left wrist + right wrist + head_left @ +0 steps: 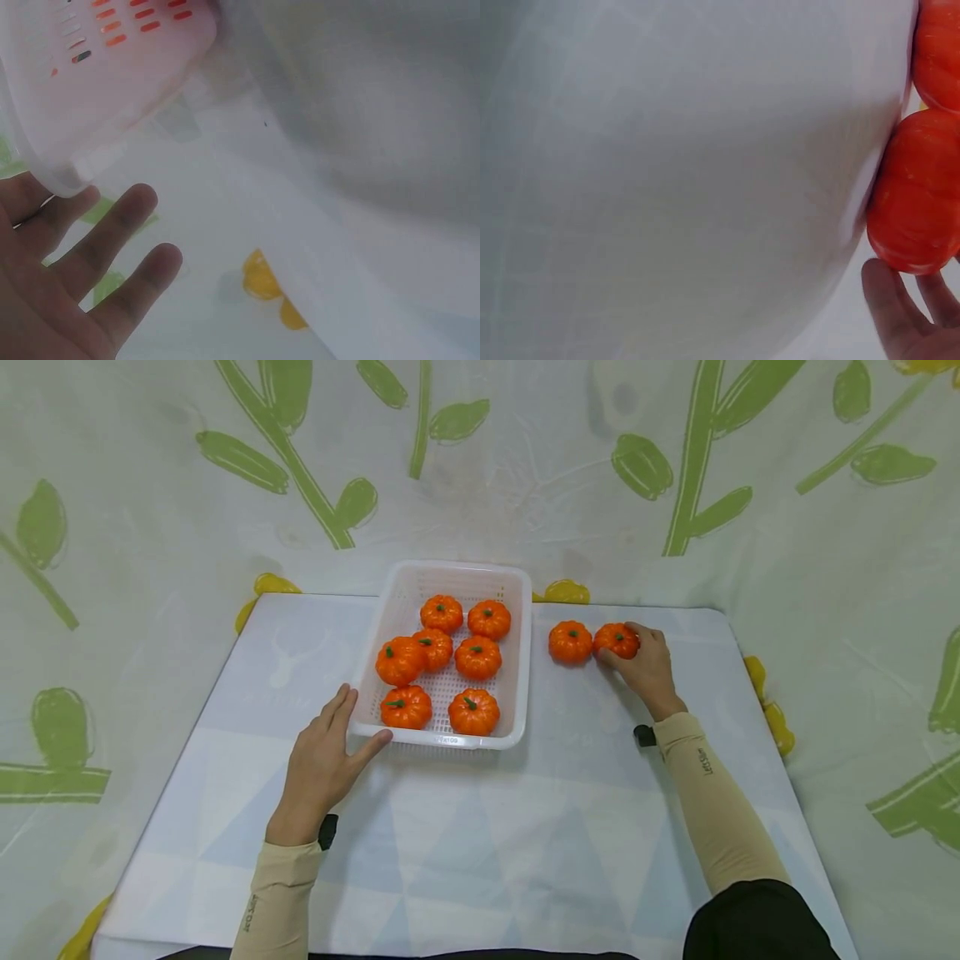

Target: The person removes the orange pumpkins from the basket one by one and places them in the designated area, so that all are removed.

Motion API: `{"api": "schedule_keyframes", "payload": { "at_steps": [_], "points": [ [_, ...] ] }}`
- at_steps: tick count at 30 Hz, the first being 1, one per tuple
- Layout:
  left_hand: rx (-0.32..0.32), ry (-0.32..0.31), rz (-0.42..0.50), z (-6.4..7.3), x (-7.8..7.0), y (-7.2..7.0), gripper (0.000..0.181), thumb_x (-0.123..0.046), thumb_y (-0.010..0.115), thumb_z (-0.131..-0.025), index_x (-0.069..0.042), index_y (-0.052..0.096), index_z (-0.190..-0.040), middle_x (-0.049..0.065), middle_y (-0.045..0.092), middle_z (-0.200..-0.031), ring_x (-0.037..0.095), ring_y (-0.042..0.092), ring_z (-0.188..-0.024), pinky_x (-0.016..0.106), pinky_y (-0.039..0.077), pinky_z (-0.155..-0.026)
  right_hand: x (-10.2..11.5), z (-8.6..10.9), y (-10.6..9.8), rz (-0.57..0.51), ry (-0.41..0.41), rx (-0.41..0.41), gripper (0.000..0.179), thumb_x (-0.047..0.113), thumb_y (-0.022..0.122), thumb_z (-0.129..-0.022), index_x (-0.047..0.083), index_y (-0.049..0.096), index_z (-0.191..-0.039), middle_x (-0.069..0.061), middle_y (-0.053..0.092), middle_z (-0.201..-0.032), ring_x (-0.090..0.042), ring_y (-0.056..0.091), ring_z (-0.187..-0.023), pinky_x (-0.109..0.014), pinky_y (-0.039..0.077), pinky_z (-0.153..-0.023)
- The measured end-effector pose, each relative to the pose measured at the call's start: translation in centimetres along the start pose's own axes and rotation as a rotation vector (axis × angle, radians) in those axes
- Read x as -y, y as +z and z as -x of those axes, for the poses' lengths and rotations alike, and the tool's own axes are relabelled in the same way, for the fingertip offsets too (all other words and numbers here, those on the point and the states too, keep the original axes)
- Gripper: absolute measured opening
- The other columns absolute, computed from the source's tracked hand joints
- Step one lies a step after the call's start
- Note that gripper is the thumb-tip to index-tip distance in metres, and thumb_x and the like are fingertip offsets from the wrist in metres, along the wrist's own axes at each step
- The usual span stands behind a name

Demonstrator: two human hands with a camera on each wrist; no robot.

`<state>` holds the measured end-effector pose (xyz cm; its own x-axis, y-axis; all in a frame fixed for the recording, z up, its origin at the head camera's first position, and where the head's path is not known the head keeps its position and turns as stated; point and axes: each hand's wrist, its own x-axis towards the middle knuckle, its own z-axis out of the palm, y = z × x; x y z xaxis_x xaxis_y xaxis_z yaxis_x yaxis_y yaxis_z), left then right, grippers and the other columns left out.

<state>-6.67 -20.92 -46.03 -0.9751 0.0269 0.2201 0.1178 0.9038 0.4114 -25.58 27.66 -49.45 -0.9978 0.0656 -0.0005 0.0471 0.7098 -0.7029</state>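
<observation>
A white plastic basket [517, 693] stands left of the table's middle with several small orange pumpkins inside, among them a front one [474, 712]. At the basket's near left corner, my left hand [318, 768] touches the rim with the thumb and the side with its extended fingers. Two more pumpkins sit side by side on the table right of the basket. My right hand [648, 672] holds the right one [615, 639] between thumb and fingers. The left one [570, 642] is beside it. In the right wrist view, fingertips meet the held pumpkin's [915, 195] side.
A pale cloth with blue triangles covers the table [480, 860]. Behind and around the table hangs a white curtain [540, 468] printed with green leaves and yellow flowers. The basket's far end stands close to the table's back edge.
</observation>
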Motion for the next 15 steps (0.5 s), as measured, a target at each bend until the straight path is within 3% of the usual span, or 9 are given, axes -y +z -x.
{"api": "schedule_keyframes", "payload": {
  "at_steps": [15],
  "points": [
    [0.006, -0.002, 0.008, -0.02, -0.08, -0.08, 0.095, -0.061, 0.068, -0.09, 0.0, 0.036, -0.156, 0.021, 0.036, -0.159, 0.048, 0.049, -0.13, 0.064, 0.043, -0.102, 0.57, 0.1, -0.4, 0.09, 0.016, 0.003, 0.085, 0.045, 0.076, -0.089, 0.005, 0.04, -0.154, -0.027, 0.036, -0.152, -0.046, 0.039, -0.135, -0.062, 0.033, -0.113]
  ]
}}
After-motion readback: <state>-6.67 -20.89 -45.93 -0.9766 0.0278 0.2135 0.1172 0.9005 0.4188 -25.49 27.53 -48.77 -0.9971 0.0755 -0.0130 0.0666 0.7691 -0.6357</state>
